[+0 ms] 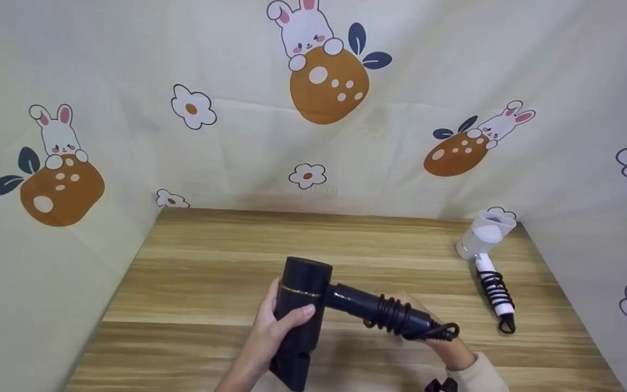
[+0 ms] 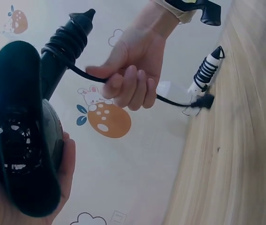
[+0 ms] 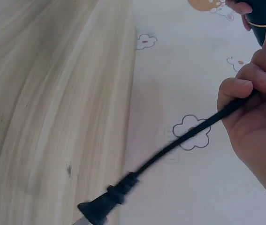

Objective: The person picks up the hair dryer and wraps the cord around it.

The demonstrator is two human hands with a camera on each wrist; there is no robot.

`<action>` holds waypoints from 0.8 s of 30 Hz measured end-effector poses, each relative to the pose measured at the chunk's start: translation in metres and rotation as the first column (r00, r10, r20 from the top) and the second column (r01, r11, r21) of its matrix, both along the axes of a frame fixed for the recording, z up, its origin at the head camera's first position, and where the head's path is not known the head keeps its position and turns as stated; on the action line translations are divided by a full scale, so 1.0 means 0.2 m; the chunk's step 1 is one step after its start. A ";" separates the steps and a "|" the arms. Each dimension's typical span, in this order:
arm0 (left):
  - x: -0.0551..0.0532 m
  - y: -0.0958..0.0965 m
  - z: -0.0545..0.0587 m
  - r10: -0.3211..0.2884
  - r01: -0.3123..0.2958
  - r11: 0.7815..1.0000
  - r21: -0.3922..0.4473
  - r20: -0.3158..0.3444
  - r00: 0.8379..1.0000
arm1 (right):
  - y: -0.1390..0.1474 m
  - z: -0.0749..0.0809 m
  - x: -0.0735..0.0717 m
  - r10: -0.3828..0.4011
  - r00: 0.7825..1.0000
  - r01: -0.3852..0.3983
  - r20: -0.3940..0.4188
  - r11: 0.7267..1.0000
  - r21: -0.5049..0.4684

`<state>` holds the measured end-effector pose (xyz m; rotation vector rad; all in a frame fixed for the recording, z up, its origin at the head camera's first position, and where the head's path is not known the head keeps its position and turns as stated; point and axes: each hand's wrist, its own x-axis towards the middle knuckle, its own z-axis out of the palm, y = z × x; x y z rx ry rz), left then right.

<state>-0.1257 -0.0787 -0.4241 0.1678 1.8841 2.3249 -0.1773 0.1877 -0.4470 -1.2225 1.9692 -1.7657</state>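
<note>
A black hair dryer (image 1: 302, 321) with a thin gold ring is held up over the table, its nozzle pointing down. My left hand (image 1: 275, 326) grips its barrel, the thumb lying across the front. The dryer's handle (image 1: 354, 299) points right, with several turns of black power cord (image 1: 395, 314) around it. Behind the handle, my right hand (image 2: 135, 70) is mostly hidden in the head view. In the left wrist view its fingers curl round the cord's loose end. The black plug (image 3: 100, 206) hangs free past that hand.
A white hair dryer (image 1: 479, 239) lies at the table's back right, black cord wound round its handle. The wooden table (image 1: 210, 261) meets pale fabric walls (image 1: 226, 54) printed with rabbits and flowers at the back and sides.
</note>
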 end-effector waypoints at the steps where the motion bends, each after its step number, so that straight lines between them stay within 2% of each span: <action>1: 0.00 0.00 0.00 -0.009 0.009 1.000 -0.009 -0.004 1.000 | 0.01 -0.02 -0.02 -0.010 1.000 0.010 0.003 1.000 -0.008; 2: 0.00 0.00 0.00 -0.018 0.018 1.000 -0.022 -0.008 1.000 | 0.02 -0.04 -0.03 -0.022 0.999 0.022 0.027 1.000 0.001; 3: 0.00 -0.01 0.00 -0.027 0.027 0.999 -0.034 -0.013 1.000 | 0.03 -0.06 -0.04 -0.032 0.996 0.031 0.084 0.999 0.014; 4: -0.01 -0.01 0.00 -0.036 0.035 0.998 -0.047 -0.019 0.999 | 0.04 -0.08 -0.05 -0.039 0.995 0.038 0.097 0.999 0.008; 5: -0.01 -0.01 0.00 -0.045 0.044 0.997 -0.063 -0.021 0.999 | 0.05 -0.08 -0.05 -0.067 0.987 0.065 0.149 0.998 0.019; 9: -0.01 -0.02 0.00 -0.076 0.071 0.990 -0.125 -0.031 0.997 | 0.07 -0.06 -0.03 -0.234 0.961 0.222 0.146 0.970 0.097; 12: -0.01 -0.02 -0.01 -0.078 0.065 0.976 -0.207 -0.057 0.995 | 0.08 -0.01 -0.02 -0.339 0.937 0.322 0.083 0.932 0.166; 16: -0.01 -0.01 -0.02 -0.073 0.035 0.942 -0.334 -0.102 0.992 | 0.08 0.05 0.00 -0.376 0.925 0.356 0.053 0.909 0.217; 20: -0.01 0.01 -0.02 -0.048 -0.006 0.905 -0.426 -0.116 0.992 | 0.08 0.10 0.04 -0.419 0.907 0.390 0.051 0.878 0.278; 24: -0.01 0.02 -0.02 0.004 -0.082 0.843 -0.532 -0.146 0.989 | 0.06 0.13 0.07 -0.462 0.887 0.435 0.006 0.838 0.329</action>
